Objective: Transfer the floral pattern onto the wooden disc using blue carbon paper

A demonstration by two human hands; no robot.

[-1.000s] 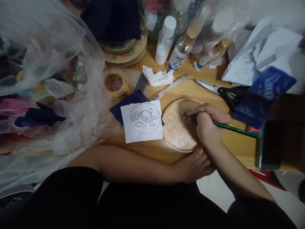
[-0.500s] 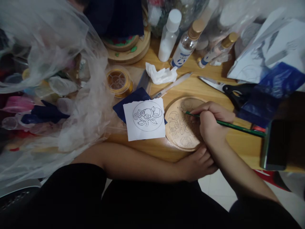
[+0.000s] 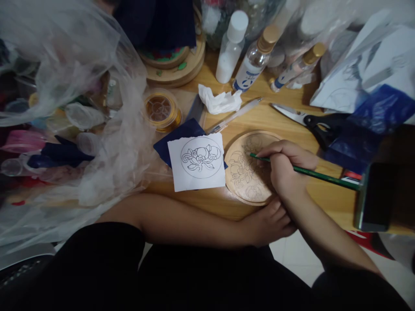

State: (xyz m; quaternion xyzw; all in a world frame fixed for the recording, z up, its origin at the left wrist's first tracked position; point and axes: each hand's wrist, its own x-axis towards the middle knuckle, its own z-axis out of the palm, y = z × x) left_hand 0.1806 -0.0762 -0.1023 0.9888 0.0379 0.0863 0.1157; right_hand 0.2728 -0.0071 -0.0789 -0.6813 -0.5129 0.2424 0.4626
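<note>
A round wooden disc (image 3: 248, 172) with a floral line drawing lies on the table. My right hand (image 3: 287, 166) grips a green pencil (image 3: 319, 173), its tip on the upper middle of the disc. Below the disc's lower right edge, my left hand (image 3: 269, 222) rests by the table's front edge, under my right wrist; its fingers are curled and partly covered, and whether they hold anything is hidden. Left of the disc, a white paper (image 3: 198, 162) with a flower design in a circle lies over dark blue paper (image 3: 162, 144).
Behind the disc are a pen (image 3: 236, 115), crumpled tissue (image 3: 219, 99), scissors (image 3: 304, 119) and bottles (image 3: 249, 65). A spool (image 3: 161, 110) and plastic bags (image 3: 113, 142) are at left. A phone (image 3: 374, 196) and blue plastic (image 3: 363, 129) lie at right.
My right hand and the pencil have shifted slightly left, the tip moving a little left and down on the disc. My left hand looks unchanged.
</note>
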